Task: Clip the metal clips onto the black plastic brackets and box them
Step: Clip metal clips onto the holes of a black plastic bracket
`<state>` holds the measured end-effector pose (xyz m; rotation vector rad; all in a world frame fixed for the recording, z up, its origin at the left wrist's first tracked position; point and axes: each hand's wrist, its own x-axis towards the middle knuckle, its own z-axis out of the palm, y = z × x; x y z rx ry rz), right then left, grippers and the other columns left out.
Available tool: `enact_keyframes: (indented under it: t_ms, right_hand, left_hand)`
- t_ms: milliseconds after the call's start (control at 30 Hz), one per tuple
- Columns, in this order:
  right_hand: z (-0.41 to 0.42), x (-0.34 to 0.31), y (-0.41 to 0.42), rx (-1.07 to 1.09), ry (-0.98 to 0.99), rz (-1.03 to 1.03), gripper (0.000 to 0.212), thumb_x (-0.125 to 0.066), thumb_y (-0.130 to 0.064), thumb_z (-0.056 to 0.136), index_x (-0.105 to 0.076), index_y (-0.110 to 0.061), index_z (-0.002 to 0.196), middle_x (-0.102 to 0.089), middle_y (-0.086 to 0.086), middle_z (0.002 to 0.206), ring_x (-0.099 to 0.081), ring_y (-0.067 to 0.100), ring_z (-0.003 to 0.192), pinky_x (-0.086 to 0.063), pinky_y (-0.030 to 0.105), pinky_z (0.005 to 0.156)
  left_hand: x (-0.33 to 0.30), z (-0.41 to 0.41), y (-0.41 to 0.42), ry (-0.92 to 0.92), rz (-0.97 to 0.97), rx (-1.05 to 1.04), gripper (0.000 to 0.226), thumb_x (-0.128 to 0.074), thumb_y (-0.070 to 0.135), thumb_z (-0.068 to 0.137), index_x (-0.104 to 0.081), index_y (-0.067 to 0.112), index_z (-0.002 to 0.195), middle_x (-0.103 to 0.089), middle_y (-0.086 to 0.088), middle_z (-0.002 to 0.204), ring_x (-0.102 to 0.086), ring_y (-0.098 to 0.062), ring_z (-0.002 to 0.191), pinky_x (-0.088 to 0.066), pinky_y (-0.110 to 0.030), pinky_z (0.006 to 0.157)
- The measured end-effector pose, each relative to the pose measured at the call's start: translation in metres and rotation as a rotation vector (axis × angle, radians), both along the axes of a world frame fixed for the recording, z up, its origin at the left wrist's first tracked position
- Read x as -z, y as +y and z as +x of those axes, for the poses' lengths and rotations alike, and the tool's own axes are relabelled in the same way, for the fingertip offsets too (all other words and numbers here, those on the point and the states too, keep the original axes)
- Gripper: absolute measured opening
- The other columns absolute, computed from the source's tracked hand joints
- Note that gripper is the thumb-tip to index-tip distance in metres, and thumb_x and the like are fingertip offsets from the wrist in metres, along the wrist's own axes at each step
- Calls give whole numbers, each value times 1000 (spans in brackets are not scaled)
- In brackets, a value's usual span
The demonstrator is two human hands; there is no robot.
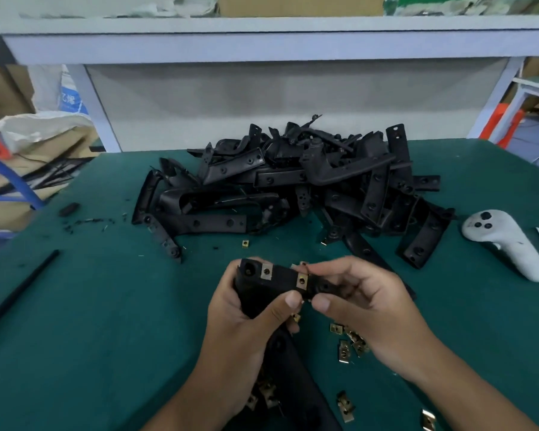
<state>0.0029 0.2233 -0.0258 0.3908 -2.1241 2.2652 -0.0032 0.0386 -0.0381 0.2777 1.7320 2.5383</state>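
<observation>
The green surface [106,306] carries a heap of black brackets [293,181], loose metal clips [350,340], a white controller [507,241] and a black rod [19,297]

Matt black plastic bracket [271,290], shiny brass-toned metal clips [352,340], green felt-like table [106,306]

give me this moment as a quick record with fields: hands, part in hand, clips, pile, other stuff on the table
left hand: grips the black bracket
right hand: pinches the bracket's other end
clips on bracket: two, one by the thumbs
loose clips: scattered on the green mat under the right hand
bracket pile: heaped behind the hands
other: white controller, far right
</observation>
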Motion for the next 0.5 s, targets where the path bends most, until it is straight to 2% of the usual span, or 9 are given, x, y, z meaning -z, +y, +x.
enact_keyframes:
  t_ms: [100,167,233,267,300,367,433,500]
  right_hand:
    - [2,0,-1,59,107,72,22,-84,-18,81,-76,-25,100,-78,-11,105,-73,3,96,-54,12,80]
    - [3,-2,-2,73,155,86,23,-83,-19,81,-76,-27,101,-77,-10,108,-73,6,98,-55,14,81]
    - [4,-9,0,95,157,112,23,-80,-23,81,-77,-31,103,-78,-9,105,-74,13,91,-56,18,78]
    - [6,-13,3,122,149,134,23,-80,-27,81,-77,-34,102,-78,-10,97,-71,13,80,-55,19,72]
    - [9,-18,7,151,147,156,22,-80,-32,81,-77,-36,102,-74,-12,84,-64,12,69,-50,18,65]
    - [23,-29,19,208,165,213,22,-80,-42,82,-77,-39,103,-61,-13,68,-50,7,61,-42,14,58]
    - [49,-38,35,275,194,295,26,-78,-51,82,-75,-40,106,-58,-9,68,-51,7,62,-44,14,61]
    - [88,-45,54,370,216,374,28,-75,-53,84,-73,-40,109,-64,-10,75,-58,12,69,-50,21,67]
  left_hand:
    - [1,0,-1,41,-6,6,39,-91,37,70,-66,22,95,-74,-15,103,-71,-26,83,-58,-30,69]
    - [3,0,-2,67,-30,-10,36,-90,39,73,-66,25,97,-74,-13,102,-72,-28,89,-59,-32,76]
    - [2,2,-3,89,-78,-30,31,-83,40,76,-67,29,99,-73,-5,100,-71,-20,93,-57,-29,79]
    - [-1,4,-3,115,-126,-37,27,-79,42,78,-68,30,101,-72,0,99,-70,-15,93,-56,-25,79]
    - [-3,8,-2,152,-189,-53,25,-75,45,80,-68,33,101,-71,4,97,-68,-11,91,-54,-22,78]
    - [-13,16,1,218,-307,-110,15,-73,48,83,-69,41,95,-71,8,91,-66,-4,82,-52,-15,72]
    - [-24,26,11,272,-380,-139,9,-75,50,84,-67,47,88,-70,13,79,-63,4,67,-48,-7,60]
    - [-34,39,33,286,-420,-26,11,-72,57,81,-66,50,87,-69,20,73,-61,8,62,-44,-3,56]
